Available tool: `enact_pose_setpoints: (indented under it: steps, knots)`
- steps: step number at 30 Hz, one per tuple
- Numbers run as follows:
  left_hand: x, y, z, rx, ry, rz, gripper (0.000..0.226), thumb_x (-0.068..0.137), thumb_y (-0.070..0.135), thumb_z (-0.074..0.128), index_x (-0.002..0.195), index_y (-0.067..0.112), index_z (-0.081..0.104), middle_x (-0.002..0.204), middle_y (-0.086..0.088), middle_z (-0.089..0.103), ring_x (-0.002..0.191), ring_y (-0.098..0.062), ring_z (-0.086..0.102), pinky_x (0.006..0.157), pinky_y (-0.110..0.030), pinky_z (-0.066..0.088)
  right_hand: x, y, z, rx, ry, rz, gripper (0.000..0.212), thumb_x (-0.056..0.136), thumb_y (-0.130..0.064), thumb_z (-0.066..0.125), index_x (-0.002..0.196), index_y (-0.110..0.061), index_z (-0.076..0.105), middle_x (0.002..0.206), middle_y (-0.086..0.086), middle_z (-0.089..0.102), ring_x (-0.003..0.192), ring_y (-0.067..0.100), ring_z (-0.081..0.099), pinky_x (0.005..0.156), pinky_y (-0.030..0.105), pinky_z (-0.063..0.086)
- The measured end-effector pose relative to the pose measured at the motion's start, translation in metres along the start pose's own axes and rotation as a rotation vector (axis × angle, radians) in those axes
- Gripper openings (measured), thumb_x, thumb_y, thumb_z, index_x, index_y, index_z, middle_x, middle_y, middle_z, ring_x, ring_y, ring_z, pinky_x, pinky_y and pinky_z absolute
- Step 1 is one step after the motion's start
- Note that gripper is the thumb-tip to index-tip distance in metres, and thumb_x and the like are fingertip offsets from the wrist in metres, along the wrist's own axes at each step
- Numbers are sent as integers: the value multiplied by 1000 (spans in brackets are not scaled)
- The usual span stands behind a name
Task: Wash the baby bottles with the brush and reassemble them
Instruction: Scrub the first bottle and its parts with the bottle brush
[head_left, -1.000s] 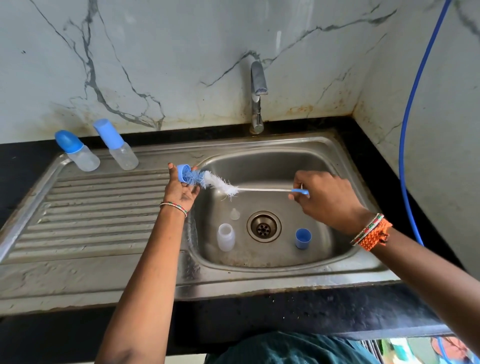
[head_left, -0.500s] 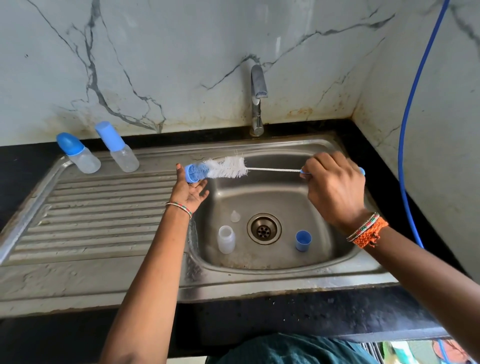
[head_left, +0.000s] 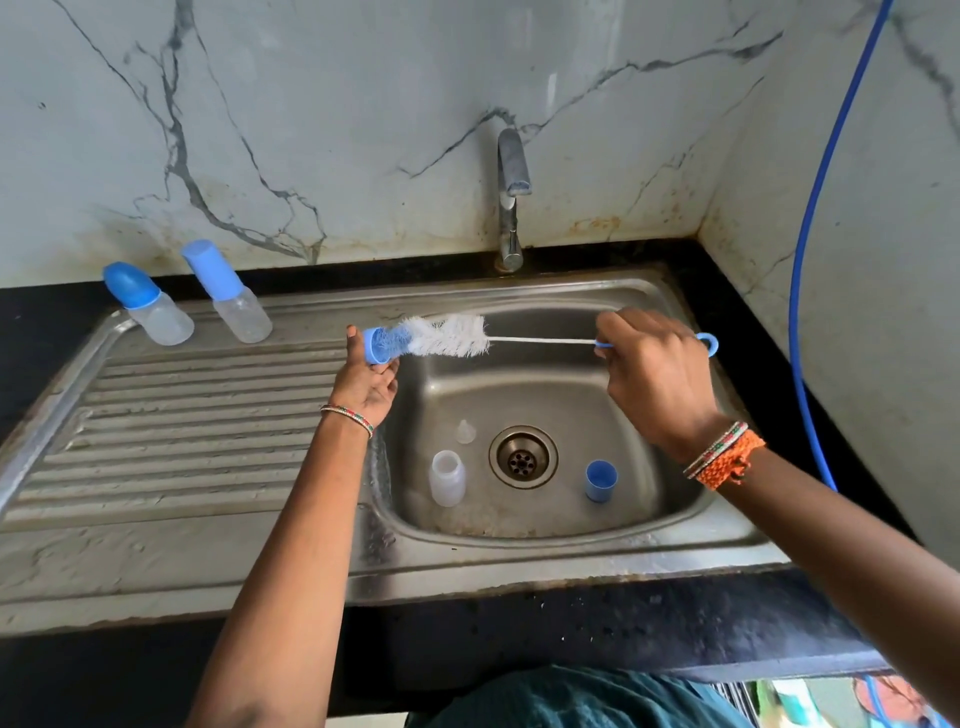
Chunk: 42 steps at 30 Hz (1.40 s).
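- The bottle brush lies level over the back rim of the sink, at about 12 o'clock from the drain; its white bristles point to 9 o'clock.
- The bristle tip sits inside a small blue ring cap; how deep it goes is hard to make out through the translucent plastic.
- The left hand holds that cap from below with thumb and fingertips; the fingers behind it are hidden.
- The right hand is curled round the brush's wire handle; the blue loop end sticks out at 3 o'clock of the fist, the rest of the grip covered by the knuckles.
- In the basin a clear open bottle stands at 9 o'clock of the drain, a small clear teat at about 10 o'clock, and a blue cup cap at 3 o'clock.
- Two capped bottles stand on the drainboard's far edge at about 10 o'clock: a dome-capped bottle and a tall-capped bottle just beside it.
- The tap rises at 12 o'clock; a blue hose runs down the right wall, its top cut off by the frame.
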<state>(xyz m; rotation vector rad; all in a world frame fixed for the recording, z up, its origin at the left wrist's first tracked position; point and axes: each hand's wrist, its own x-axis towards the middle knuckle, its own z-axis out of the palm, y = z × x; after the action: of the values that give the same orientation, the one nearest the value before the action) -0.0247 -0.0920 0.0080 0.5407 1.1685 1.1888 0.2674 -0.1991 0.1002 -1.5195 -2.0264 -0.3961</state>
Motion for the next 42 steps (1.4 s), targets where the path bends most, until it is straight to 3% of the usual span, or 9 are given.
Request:
enact_pose_setpoints:
  steps: [3, 6, 8, 14, 18, 22, 28, 36, 42]
  knots:
    - [-3, 0, -1, -13, -7, 4, 51, 93, 62, 25, 112, 24, 53, 102, 3, 60, 90, -7, 53, 75, -22, 35, 3, 3, 1, 177, -183, 201, 12, 73, 1, 65, 73, -9, 57, 68, 4, 60, 62, 27, 56, 51, 30, 42]
    - [-3, 0, -4, -47, -31, 12, 49, 96, 54, 31, 108, 13, 54, 107, -9, 60, 94, -15, 59, 94, -29, 42, 10, 5, -10, 667, -1006, 684, 9, 85, -5, 60, 77, -5, 63, 56, 1, 55, 42, 10, 40, 36, 18, 28]
    - [-3, -3, -6, -59, -40, -3, 50, 96, 53, 34, 109, 10, 55, 108, -12, 60, 97, -18, 60, 105, -32, 39, 12, 8, -11, 703, -1192, 728, 14, 89, -5, 55, 78, -6, 64, 53, 0, 47, 40, 8, 30, 35, 16, 21]
    - [-10, -3, 2, -49, 25, -56, 42, 93, 59, 33, 95, 23, 56, 100, 4, 60, 90, -6, 55, 77, -19, 36, 8, -5, -4, -112, -454, 218, 14, 84, -18, 60, 93, -24, 70, 84, -3, 64, 81, 22, 61, 60, 27, 37]
    - [-7, 5, 3, -162, 30, -28, 47, 91, 62, 35, 104, 22, 57, 99, 3, 61, 89, -7, 54, 76, -21, 36, -1, -6, 7, -129, -99, -13, 38, 63, 6, 70, 99, -9, 73, 72, 7, 61, 70, 30, 59, 54, 30, 40]
    - [-7, 6, -2, -234, 1, -6, 52, 92, 60, 37, 118, 19, 56, 106, 0, 63, 98, -12, 56, 90, -26, 40, -4, -4, 7, -114, -156, 9, 60, 60, 15, 60, 119, 0, 57, 80, 13, 63, 75, 35, 60, 65, 41, 51]
    - [-12, 11, 3, -236, -92, 46, 43, 95, 54, 37, 109, 20, 58, 104, 0, 69, 115, -16, 55, 107, -32, 33, 1, 7, 4, -330, -126, 146, 31, 61, 4, 74, 84, -8, 57, 69, 11, 60, 57, 32, 57, 55, 32, 42]
    - [-9, 9, 8, -215, -46, -4, 42, 94, 56, 36, 103, 20, 57, 105, -1, 61, 100, -13, 56, 99, -31, 37, 1, 12, -1, -142, 88, -38, 31, 58, 2, 78, 86, -9, 73, 75, 5, 69, 67, 29, 64, 54, 27, 45]
    - [-12, 9, 1, -207, -34, -174, 31, 93, 43, 50, 105, 15, 54, 107, -9, 59, 107, -26, 53, 94, -52, 40, 0, 21, 2, -117, 103, -147, 31, 65, 6, 76, 94, -2, 72, 81, 10, 70, 71, 32, 63, 62, 34, 49]
